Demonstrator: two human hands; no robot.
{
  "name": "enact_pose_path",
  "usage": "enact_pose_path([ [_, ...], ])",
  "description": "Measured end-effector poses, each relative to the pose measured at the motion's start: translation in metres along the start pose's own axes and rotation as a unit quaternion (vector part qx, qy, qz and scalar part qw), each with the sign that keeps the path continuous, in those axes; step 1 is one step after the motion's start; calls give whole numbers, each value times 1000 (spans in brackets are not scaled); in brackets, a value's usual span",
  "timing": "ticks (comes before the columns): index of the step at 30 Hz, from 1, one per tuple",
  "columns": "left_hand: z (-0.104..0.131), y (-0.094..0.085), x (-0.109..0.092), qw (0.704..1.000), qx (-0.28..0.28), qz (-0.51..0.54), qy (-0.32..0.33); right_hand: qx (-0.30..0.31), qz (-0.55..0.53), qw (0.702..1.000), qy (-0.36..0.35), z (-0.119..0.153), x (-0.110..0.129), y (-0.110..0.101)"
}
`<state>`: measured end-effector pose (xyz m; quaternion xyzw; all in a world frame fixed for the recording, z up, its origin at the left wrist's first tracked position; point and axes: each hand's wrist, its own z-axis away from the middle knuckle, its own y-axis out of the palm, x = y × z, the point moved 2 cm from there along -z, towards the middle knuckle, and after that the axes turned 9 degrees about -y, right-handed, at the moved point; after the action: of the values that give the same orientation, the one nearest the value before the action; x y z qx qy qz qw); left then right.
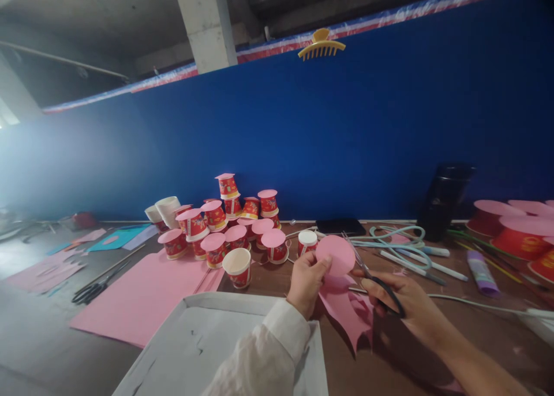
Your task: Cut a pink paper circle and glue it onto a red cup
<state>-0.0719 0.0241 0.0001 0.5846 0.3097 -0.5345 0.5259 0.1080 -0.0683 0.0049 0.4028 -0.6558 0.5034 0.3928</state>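
Pinched in my left hand is a round pink paper disc, held up over the brown table. My right hand grips scissors by their black handles, with the blades pointing up beside the disc's right edge. Below the disc hangs a jagged pink paper scrap; whether it is still joined to the disc I cannot tell. Just behind my left hand stands a small red paper cup with a white end up. An upright red cup is farther left.
Several red cups topped with pink discs cluster and stack at the back. Pink sheets and a white box lid lie left. Cables, markers, a glue stick and a black bottle are right. A blue partition rises behind.
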Motion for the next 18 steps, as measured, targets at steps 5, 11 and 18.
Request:
enact_pose_path([
  [5, 0, 0, 1, 1000, -4, -1, 0, 1, 26, 999, -22, 0, -1, -2],
  [11, -1, -1, 1, 1000, -2, 6, -1, 0, 44, 999, -24, -1, 0, -3],
  [18, 0, -1, 1, 1000, -1, 14, -6, -1, 14, 1000, 12, -1, 8, -1],
])
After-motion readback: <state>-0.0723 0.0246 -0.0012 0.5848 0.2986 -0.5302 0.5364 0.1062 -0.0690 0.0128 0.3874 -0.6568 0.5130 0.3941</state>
